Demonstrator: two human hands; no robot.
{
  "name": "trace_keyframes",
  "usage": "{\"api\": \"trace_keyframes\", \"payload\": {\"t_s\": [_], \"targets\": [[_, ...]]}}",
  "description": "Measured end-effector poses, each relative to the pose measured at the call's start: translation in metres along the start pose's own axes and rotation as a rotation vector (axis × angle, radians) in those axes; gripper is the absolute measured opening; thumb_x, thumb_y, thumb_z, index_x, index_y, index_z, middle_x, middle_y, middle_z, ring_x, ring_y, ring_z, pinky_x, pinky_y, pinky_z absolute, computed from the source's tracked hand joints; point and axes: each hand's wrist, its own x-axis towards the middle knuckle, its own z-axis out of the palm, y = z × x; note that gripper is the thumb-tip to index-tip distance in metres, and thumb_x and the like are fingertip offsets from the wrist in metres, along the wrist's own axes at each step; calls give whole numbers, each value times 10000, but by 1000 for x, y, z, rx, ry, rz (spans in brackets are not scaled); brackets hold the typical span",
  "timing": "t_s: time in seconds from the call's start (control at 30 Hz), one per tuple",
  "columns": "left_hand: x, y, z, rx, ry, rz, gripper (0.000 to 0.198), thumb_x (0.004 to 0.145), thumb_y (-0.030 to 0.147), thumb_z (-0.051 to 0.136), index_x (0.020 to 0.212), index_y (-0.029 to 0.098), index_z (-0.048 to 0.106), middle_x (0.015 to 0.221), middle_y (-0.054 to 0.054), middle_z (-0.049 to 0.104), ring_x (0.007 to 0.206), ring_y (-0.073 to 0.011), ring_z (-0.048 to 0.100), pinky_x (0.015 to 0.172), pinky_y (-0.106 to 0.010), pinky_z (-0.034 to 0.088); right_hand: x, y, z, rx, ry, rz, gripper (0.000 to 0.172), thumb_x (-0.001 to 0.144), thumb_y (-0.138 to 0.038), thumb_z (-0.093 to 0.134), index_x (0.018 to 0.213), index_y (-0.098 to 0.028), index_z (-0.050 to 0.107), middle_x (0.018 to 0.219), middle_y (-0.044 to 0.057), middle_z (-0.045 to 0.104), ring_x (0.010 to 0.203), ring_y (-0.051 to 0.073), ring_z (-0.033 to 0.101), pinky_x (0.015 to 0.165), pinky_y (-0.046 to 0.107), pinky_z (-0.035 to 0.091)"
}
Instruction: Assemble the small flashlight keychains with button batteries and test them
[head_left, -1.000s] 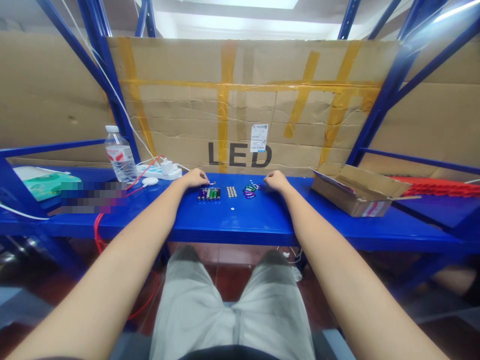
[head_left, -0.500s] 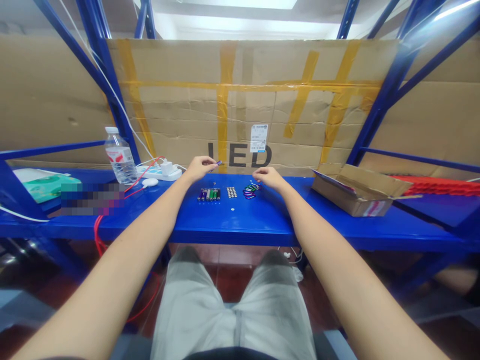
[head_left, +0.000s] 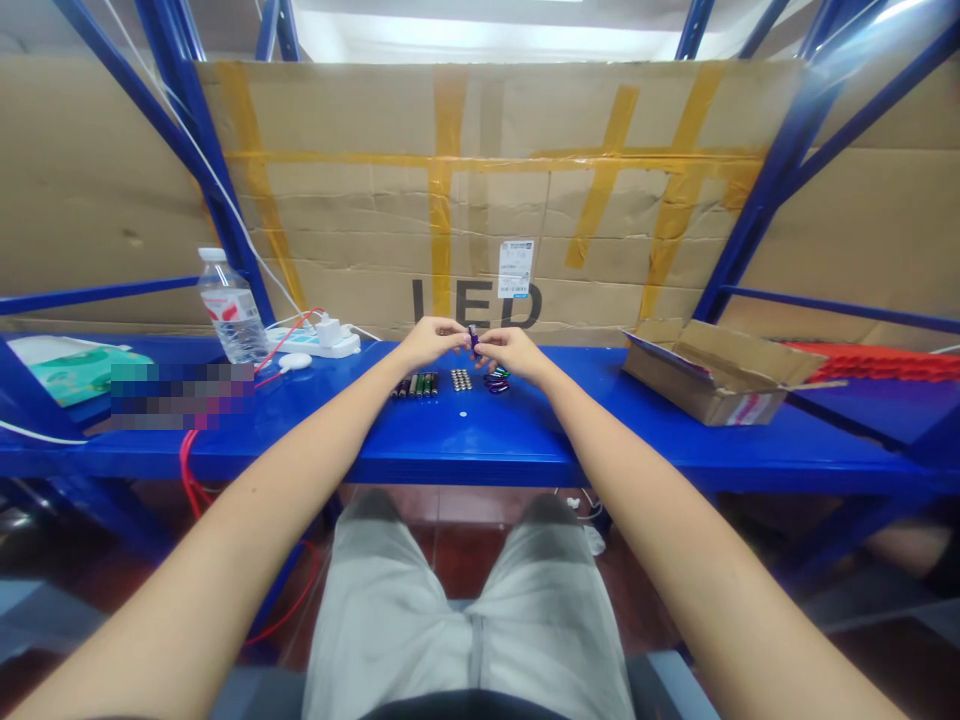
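Above the blue table, my left hand (head_left: 441,340) and my right hand (head_left: 510,352) meet at a purple mini flashlight (head_left: 473,340). It stands roughly upright, pinched between the fingertips of both hands. Below my left hand lies a row of several mini flashlights (head_left: 421,385), some dark and some green; my forearm partly covers its left end. Rows of small round button cells (head_left: 461,380) sit just right of them. Several coloured carabiners (head_left: 496,381) are heaped under my right hand, partly hidden by its fingers.
An open cardboard box (head_left: 697,375) stands on the right of the blue table (head_left: 465,440). To the left are a water bottle (head_left: 234,310), a white power strip (head_left: 330,343) and red cables (head_left: 191,470). A big cardboard panel (head_left: 360,220) closes off the back.
My left hand has moved right with the purple mini flashlight, and my right hand has moved left from above the carabiners. Both hands now touch the flashlight, which has turned more upright.
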Motion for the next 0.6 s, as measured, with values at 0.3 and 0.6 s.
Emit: {"api": "trace_keyframes", "payload": {"t_s": [0.3, 0.6], "targets": [[0, -28, -1, 704, -307, 130, 564, 683, -47, 438, 1104, 161, 751, 1075, -57, 743, 947, -163, 672, 892, -251, 516, 6, 9, -7, -74, 190, 107, 90, 870, -56, 566, 868, -146, 578, 707, 29, 691, 553, 118, 651, 436, 181, 441], [3, -23, 5, 867, -418, 128, 594, 692, -43, 438, 1182, 133, 726, 1128, -93, 710, 1003, -185, 658, 896, -230, 487, 5, 8, -6, -108, 154, 138, 82, 877, -64, 572, 870, -146, 579, 728, 39, 681, 589, 133, 650, 459, 197, 448]]}}
